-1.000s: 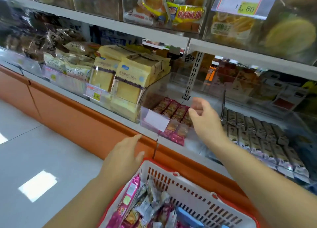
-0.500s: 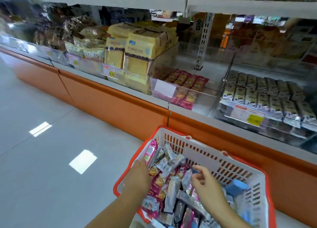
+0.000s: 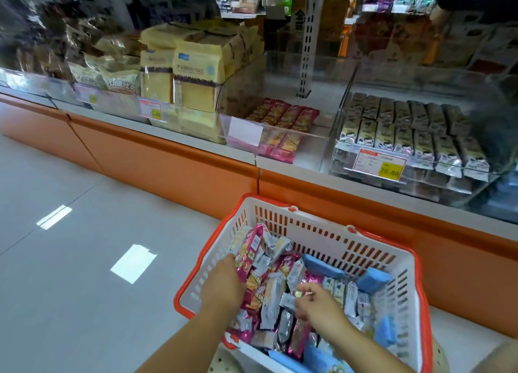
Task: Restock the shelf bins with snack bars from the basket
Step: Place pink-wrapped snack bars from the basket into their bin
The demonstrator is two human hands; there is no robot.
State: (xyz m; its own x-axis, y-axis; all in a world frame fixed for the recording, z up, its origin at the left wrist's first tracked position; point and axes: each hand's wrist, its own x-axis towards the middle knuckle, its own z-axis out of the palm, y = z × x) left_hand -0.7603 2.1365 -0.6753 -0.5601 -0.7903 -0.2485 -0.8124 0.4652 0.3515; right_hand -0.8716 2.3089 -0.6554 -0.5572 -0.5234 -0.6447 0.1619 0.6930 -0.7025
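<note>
Shop aisle: pale grey floor [image 3: 84,260] fills the left of the frame, with bright light patches. An orange base panel [image 3: 168,162] runs under the white shelf [image 3: 196,142].
Writing: a red and yellow price tag [image 3: 379,163] on the right bin ends in ".80", and so does a smaller tag [image 3: 152,112] below the yellow bread packs [image 3: 196,75]; the first digits are blurred. The white label [image 3: 245,131] on the pink bin is blank. Wrapper print cannot be read.
Basket [image 3: 322,234]: white slotted walls and a red rim, lower centre-right, just in front of the orange panel.
Snack bars [image 3: 270,291]: a loose pile of pink and silver wrappers in the basket's left and middle. Blue packs [image 3: 372,280] lie at its right.
Left hand [image 3: 224,284]: on the pile by the basket's left wall, its fingers [image 3: 230,260] touching a pink bar [image 3: 248,249]. Whether they grip it cannot be told.
Right hand [image 3: 319,306]: fingers curled, pinching a small silver packet [image 3: 288,299] mid-pile.
Pink bin [image 3: 314,151]: clear, mid-frame above the basket. Pink bars [image 3: 283,114] lie in rows, two at the front, with bare room to their right.
Right bin [image 3: 437,166]: silver-grey bars [image 3: 406,131] packed in rows.
Open room: floor at left.
</note>
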